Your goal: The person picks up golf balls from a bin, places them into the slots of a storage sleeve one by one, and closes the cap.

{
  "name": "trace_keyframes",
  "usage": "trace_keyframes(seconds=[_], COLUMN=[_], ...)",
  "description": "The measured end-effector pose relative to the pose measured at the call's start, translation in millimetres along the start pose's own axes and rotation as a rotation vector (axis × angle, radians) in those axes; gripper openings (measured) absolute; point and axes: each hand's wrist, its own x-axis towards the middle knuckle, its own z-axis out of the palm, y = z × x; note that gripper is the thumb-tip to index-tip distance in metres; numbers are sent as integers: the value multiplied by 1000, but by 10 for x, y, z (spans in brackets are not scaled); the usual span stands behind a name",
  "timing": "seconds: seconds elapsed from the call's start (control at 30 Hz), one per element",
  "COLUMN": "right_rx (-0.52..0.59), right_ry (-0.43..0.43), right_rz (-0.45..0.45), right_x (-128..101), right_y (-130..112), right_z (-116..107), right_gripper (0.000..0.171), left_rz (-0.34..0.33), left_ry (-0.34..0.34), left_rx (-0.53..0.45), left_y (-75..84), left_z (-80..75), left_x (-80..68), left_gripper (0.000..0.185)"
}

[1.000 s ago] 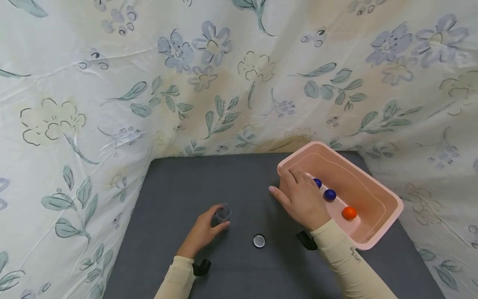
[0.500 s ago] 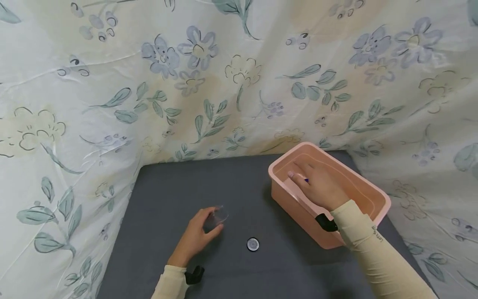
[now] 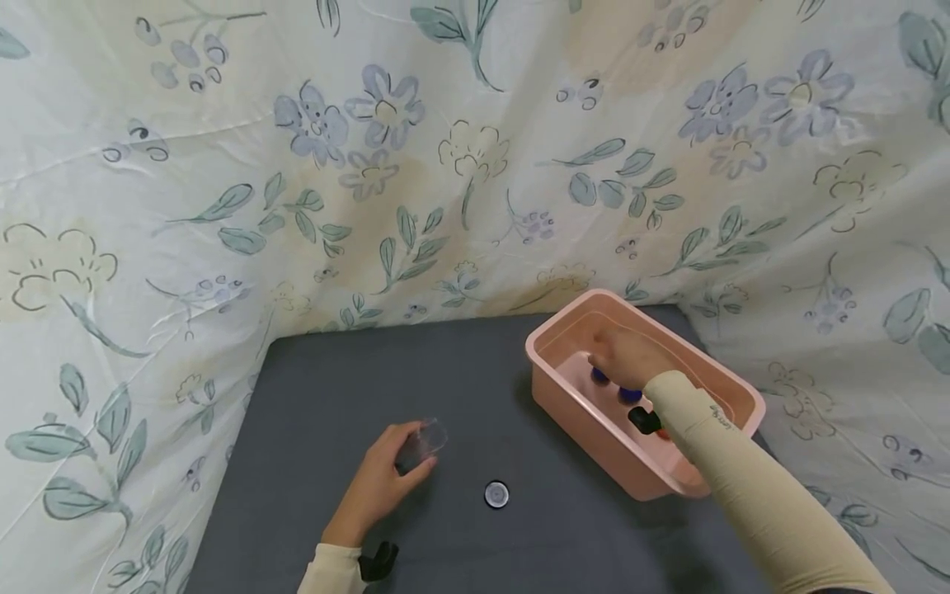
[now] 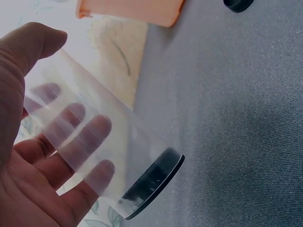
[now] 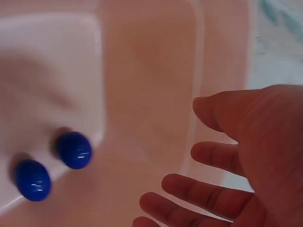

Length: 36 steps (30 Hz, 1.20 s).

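My left hand (image 3: pixel 377 477) grips a clear plastic cylinder (image 4: pixel 118 137), its fingers and thumb curled round the wall. The cylinder is tilted, with a black cap or base (image 4: pixel 154 182) at its lower end in the left wrist view. My right hand (image 3: pixel 631 359) reaches inside a pink plastic bin (image 3: pixel 586 450) with its fingers relaxed and nothing between them. Two glossy blue balls (image 5: pixel 74 150), slightly oval, lie on the bin's floor near those fingers, apart from them. An orange ball (image 3: pixel 664 435) is mostly hidden behind the right wrist.
A small round black lid (image 3: pixel 496 494) with a pale centre lies on the dark grey tabletop (image 3: pixel 416 363), between the left hand and the bin. Floral cloth (image 3: pixel 445 206) hangs round the back and sides of the table.
My right hand has moved from over the bin's left rim down into the bin. My left hand still holds the cylinder, which now leans over more. The head view has shifted slightly.
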Motion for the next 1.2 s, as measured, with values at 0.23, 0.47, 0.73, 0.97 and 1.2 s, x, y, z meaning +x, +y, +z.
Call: trace_keyframes(seconds=[0.23,0.47,0.73,0.97,1.2], right_rx=[79,26,-31,-73,-58], right_ry=[-33,-46,-12,-30,10], right_rz=[159,190,160,160,135], right_x=[173,298,404,462,493], right_y=[174,361,462,536,568], right_z=[275,538,750,939,925], right_gripper=[47,35,20,22,22], left_rz=[13,18,-16,-47,-50], left_ry=[16,15,-1,-1,10], left_rx=[-7,-11,-5,-2,-8], left_y=[-17,-42,-36,-15,-18], left_z=[3,-12,-50,-68,-82], left_x=[-43,-73,-103,-133,-130], left_gripper=[55,54,55,54,54])
